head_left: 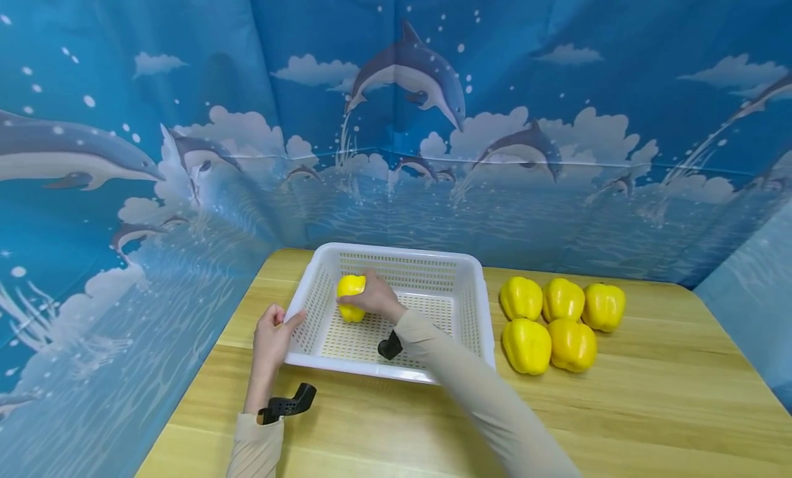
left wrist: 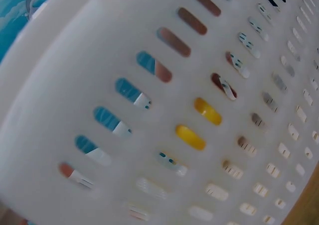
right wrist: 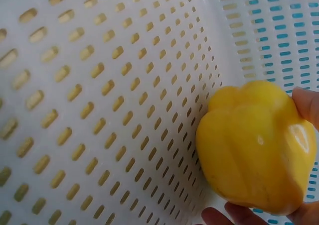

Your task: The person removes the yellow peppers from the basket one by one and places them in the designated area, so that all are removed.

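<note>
A white slotted plastic basket (head_left: 396,370) sits on the wooden table. Inside it, toward the left, my right hand (head_left: 376,298) grips a yellow bell pepper (head_left: 351,311) from its right side. In the right wrist view the bell pepper (right wrist: 254,145) is close over the slotted bottom, with a thumb and fingertips around it. My left hand (head_left: 272,337) holds the basket's left rim, thumb on the rim. The left wrist view is filled by the basket's slotted wall (left wrist: 149,150), and yellow shows through two slots.
Several yellow bell peppers (head_left: 526,346) stand in two rows on the wooden table (head_left: 668,382), just right of the basket. Behind the table's back edge hangs a blue curtain (head_left: 396,210) printed with dolphins, which also runs along the left side.
</note>
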